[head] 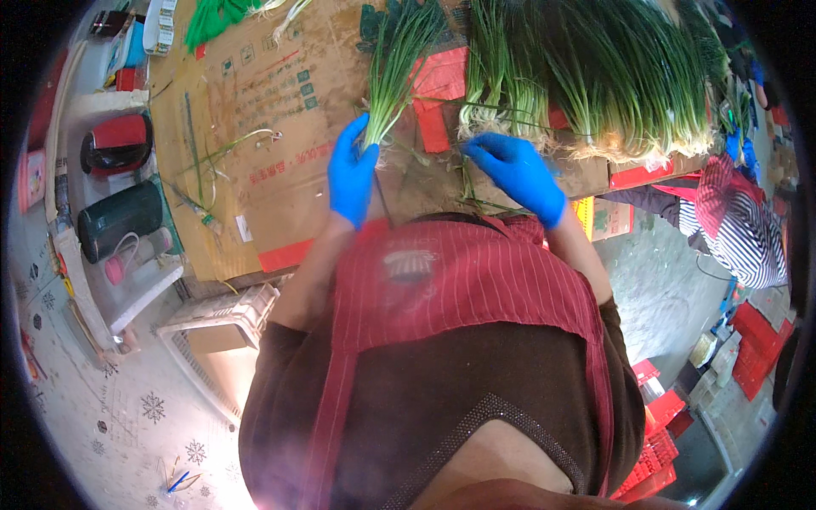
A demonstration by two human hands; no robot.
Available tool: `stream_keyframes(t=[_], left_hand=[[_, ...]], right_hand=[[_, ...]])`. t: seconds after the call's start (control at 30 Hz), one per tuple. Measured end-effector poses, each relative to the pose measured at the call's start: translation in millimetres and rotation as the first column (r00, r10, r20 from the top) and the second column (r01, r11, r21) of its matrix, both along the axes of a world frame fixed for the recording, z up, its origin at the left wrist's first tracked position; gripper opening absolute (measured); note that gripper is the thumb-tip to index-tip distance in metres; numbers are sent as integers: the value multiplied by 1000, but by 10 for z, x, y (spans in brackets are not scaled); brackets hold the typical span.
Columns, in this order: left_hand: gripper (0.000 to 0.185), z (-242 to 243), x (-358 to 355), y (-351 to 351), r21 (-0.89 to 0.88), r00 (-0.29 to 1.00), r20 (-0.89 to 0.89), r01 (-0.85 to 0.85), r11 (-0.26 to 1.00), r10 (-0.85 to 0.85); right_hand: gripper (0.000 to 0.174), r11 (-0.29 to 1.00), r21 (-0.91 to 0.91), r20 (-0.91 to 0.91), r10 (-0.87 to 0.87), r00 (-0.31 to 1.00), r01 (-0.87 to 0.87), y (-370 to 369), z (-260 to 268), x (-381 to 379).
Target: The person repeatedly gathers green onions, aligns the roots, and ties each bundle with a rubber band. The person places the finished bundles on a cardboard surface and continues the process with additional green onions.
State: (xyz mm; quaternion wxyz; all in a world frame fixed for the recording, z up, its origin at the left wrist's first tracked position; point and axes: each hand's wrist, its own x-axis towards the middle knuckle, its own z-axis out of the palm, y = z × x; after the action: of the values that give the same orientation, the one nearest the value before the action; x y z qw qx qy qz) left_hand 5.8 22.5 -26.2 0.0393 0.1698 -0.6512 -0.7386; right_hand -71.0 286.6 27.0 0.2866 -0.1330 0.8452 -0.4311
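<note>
My left hand (352, 172), in a blue glove, grips a bunch of green onions (386, 95) near its root end. The long green leaves of that bunch point away from me across the table. To the right, my right hand (519, 175), also gloved in blue, is over the table's near part with its fingers bent. It is just below the pale roots of a small bunch of green onions (491, 95). Whether its fingertips pinch anything is not clear. A large row of green onions (618, 83) lies further right, roots toward me.
Flattened cardboard (274, 146) covers the table, with loose onion stalks (236, 148) and red pieces (440, 83) on it. A dark cylinder (121, 220) and a clear bottle (137, 255) are at the left. A plastic crate (217, 344) stands below. Another person (733, 229) is at the right.
</note>
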Motion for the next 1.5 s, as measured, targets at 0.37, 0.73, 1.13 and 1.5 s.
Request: stream_keyframes(t=[0.37,0.73,1.13,1.5], left_hand=[[58,32,69,72,163,997,38,55,985,-62],[25,-120,-42,-68,492,975,177,29,870,-133],[29,-65,-17,-23,578,978,134,56,814,-163],[45,146,-209,-147,713,897,140,202,671,-419]], right_hand=[[20,847,-461,561,47,827,264,-875,-449,46],[22,881,-438,-116,-250,961,177,-802,-453,134],[24,832,-405,231,493,839,-378,-445,-235,275],[47,941,251,-433,317,844,-225,-417,-453,365]])
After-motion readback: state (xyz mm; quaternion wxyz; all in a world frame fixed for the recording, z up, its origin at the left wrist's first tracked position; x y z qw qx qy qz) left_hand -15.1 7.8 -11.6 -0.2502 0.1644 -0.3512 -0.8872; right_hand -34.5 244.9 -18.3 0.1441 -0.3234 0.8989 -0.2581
